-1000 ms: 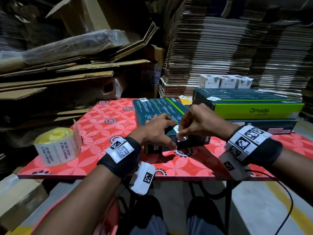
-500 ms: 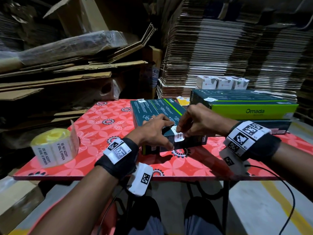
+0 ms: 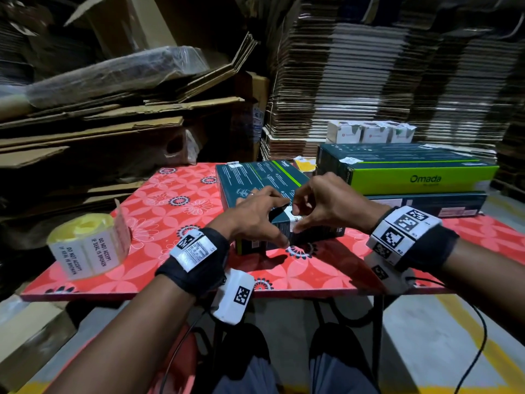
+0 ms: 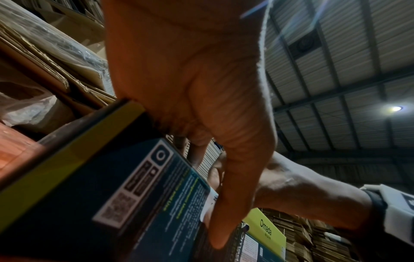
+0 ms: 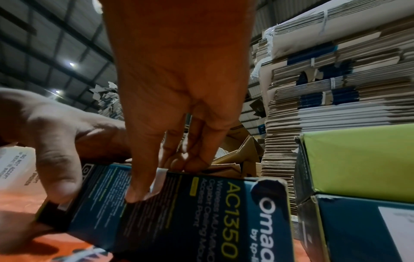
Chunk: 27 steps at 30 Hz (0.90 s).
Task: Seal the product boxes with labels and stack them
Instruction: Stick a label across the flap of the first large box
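Observation:
A dark teal Omada box (image 3: 261,180) lies on the red flowered table (image 3: 159,211). My left hand (image 3: 272,220) grips its near end, fingers on top and thumb down the front face (image 4: 134,195). My right hand (image 3: 301,216) pinches a white seal label (image 3: 290,216) folded over the box's top front edge. In the right wrist view the thumb (image 5: 136,193) presses the label (image 5: 160,179) onto the front face while the curled fingers sit on the top edge. Two more Omada boxes (image 3: 406,172) are stacked at the right. Most of the label is hidden by my fingers.
A roll of seal labels (image 3: 85,245) stands at the table's left front. Small white boxes (image 3: 369,133) sit behind the stack. Piles of flat cardboard (image 3: 397,66) wall in the back and left. The table's front edge (image 3: 284,292) is just under my wrists.
The right hand has brought the label down onto the box's front edge and now presses it there. The left hand keeps its grip on the box, which has barely moved.

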{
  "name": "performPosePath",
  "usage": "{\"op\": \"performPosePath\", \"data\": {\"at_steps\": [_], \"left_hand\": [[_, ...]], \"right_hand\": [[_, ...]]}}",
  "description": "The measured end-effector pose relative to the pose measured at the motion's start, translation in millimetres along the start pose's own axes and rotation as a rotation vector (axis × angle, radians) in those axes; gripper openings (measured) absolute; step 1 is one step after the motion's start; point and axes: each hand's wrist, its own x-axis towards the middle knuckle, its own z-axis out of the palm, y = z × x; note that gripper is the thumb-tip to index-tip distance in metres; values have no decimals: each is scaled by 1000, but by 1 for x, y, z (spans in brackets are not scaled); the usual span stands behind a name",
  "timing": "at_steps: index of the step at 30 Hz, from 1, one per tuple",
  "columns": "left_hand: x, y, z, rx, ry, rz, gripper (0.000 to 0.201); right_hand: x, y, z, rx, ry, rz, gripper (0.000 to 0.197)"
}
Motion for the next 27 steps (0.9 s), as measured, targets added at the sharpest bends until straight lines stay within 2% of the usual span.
{"op": "performPosePath", "data": {"at_steps": [11,15,20,27], "left_hand": [[0,0,0,-40,10,-14,94],[4,1,5,-72,85,-41,90],[6,9,11,9,146,-64,82],[5,12,9,63,85,-64,90]], "right_hand": [[2,9,-13,20,-138,-13,32],[0,12,-16,30,-170,-48,31],[3,12,-5,24,-87,-34,34],[-2,13,-7,6,-81,-53,33]]}}
